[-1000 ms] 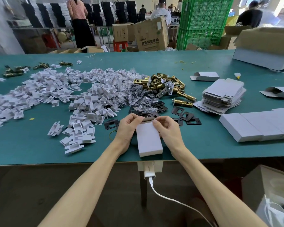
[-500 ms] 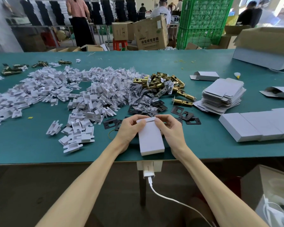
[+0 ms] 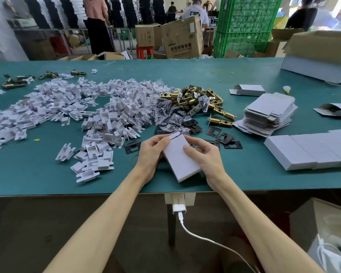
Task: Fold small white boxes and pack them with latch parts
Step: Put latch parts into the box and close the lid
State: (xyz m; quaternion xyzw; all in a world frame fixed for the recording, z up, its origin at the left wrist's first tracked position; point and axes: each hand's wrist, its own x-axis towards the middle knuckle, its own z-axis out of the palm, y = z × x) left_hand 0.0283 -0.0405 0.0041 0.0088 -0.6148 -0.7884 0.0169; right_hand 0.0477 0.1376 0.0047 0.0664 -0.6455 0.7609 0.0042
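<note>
Your left hand is curling round the left side of the small white box, its thumb lying across the far left corner. Your right hand is gripping the right side, thumb pressing flat on the top face. The other fingers are hidden behind the box.

The box is sitting over the near part of the green table, between both hands. It is angled so that its far end is leaning left. The end flap is standing slightly proud of the top. What is inside cannot be seen.

- Black strike plates are lying just beyond your right hand.
- One more black plate is lying just left of your left hand, and a yellow rubber band is lying beside it.
- Farther back, a heap of brass latches is touching a drift of bagged screws.
- White inserts are spreading over the left half of the table.
- On the right, flat box blanks are stacked, and a row of closed boxes is lying nearer to you.
- A white charger is hanging under the table edge.
</note>
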